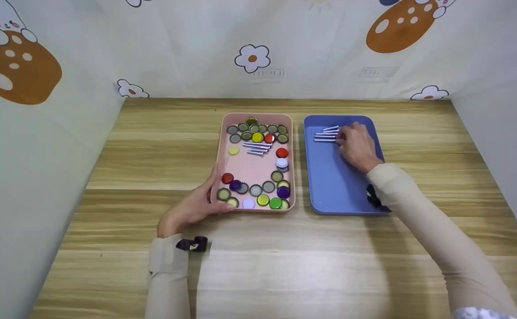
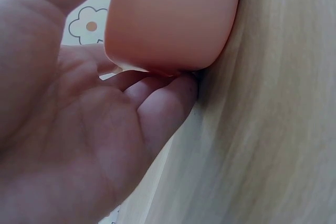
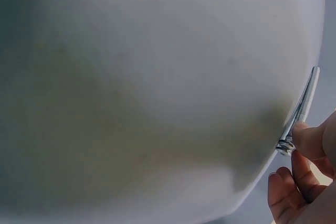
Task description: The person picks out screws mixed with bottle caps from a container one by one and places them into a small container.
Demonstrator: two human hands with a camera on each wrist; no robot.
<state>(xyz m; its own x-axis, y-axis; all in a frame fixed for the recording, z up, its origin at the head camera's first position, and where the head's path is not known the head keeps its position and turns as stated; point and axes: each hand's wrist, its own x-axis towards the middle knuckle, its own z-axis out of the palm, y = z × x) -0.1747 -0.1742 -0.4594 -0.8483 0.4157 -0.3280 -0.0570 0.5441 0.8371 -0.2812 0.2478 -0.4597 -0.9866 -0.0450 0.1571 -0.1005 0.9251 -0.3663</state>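
The pink tray [image 1: 249, 169] holds many bottle caps, several face up in red, yellow, purple, green and white, others showing dull undersides. A short stack of slim silver rods [image 1: 257, 145] lies among them. My left hand [image 1: 193, 204] grips this tray's near left corner, thumb on the front rim and fingers along the left side. In the blue tray [image 1: 336, 188], my right hand [image 1: 357, 145] is at the right ends of more silver rods [image 1: 325, 138]. Thumb and finger pinch the end of a silver rod [image 3: 310, 94] in the right wrist view.
Both trays stand side by side on a wood-grain table [image 1: 161, 146], with a narrow gap between them. A pale patterned curtain [image 1: 187, 53] rises behind the table and along its sides. A blurred pale surface [image 3: 157, 87] fills most of the right wrist view.
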